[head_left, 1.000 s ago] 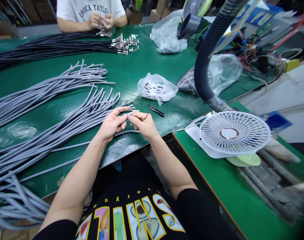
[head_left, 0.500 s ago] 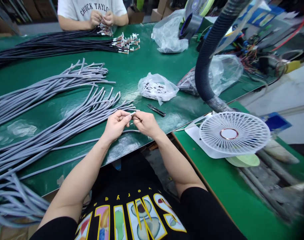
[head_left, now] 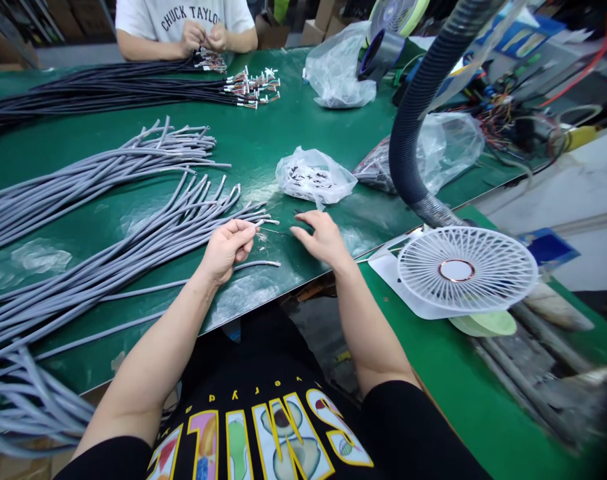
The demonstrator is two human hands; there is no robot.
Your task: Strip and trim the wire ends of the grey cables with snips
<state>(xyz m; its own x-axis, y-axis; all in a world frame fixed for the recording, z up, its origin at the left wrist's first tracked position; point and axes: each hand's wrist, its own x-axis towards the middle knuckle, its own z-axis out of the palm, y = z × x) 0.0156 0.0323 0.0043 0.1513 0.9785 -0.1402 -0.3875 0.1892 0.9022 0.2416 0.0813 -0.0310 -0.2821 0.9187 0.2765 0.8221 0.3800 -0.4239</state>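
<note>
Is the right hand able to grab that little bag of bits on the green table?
Probably yes. The right hand lies open on the green table, and the small plastic bag sits just beyond its fingertips with only bare tabletop between them. The left hand pinches a grey cable off to the side.

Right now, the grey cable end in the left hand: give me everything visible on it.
The grey cable is a thin, round, smooth-jacketed lead, plastic by its look. It runs from the loose grey bundle at left across the green table. The left hand pinches its stripped end, where fine pale wires splay out. The right hand is apart from it.
</note>
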